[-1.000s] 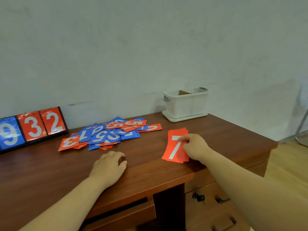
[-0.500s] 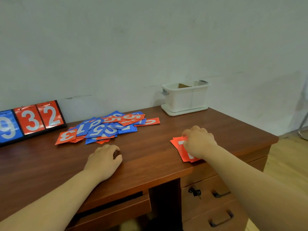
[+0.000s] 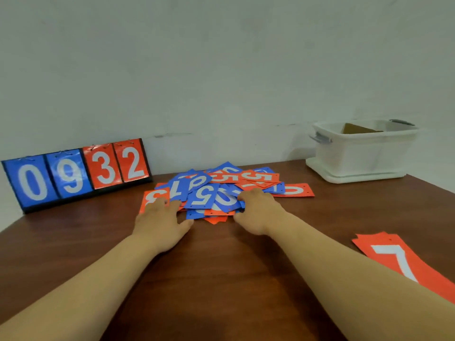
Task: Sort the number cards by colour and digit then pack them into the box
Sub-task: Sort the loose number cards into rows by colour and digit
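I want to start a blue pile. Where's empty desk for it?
Bare desk lies in front of the scoreboard, left of the left hand, and between the mixed card pile, the white box and the red 7 stack. Crowded: the pile itself, with the right hand on it too.

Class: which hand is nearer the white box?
Right. The right hand touches the card pile on its right, toward the white box; the left hand touches its left.

We read this as a plain office-type room: dark red-brown wooden desk (image 3: 221,279) against a bare scuffed white wall (image 3: 221,70), black-framed flip scoreboard (image 3: 73,175) with blue and red digits standing on it
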`<action>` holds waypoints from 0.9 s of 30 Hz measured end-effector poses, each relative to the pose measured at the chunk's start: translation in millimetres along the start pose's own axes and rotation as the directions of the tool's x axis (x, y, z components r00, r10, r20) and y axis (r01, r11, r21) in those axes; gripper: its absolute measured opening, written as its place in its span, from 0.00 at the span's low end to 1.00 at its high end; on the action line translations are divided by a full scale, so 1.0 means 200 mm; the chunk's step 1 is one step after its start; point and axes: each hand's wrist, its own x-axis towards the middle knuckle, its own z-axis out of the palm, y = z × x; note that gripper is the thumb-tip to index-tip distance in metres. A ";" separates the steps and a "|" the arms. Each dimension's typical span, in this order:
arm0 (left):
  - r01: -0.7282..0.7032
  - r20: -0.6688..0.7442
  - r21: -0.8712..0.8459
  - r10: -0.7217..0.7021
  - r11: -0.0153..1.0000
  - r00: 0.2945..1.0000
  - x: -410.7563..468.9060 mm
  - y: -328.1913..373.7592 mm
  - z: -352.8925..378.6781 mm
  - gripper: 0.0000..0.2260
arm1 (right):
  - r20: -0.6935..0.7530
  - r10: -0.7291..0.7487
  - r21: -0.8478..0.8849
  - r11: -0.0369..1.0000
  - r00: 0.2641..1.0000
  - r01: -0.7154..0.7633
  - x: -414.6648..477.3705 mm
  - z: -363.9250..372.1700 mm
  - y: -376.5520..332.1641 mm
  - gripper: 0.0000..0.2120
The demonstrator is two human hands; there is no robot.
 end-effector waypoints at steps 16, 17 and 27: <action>0.021 0.230 -0.182 0.022 0.983 0.973 -0.04 -0.25 -0.09 0.30 | 0.097 -0.171 -0.177 0.966 0.980 0.186 0.14 0.05 -0.31 0.18; 0.043 0.152 -0.232 -0.007 0.972 0.988 -0.04 -0.24 -0.09 0.28 | 0.081 -0.151 -0.176 0.971 0.985 0.163 0.12 0.05 -0.31 0.19; 0.170 0.289 -0.103 -0.134 0.980 0.948 -0.05 -0.13 -0.02 0.27 | 0.103 -0.009 -0.091 0.996 0.995 0.019 0.02 0.14 -0.20 0.27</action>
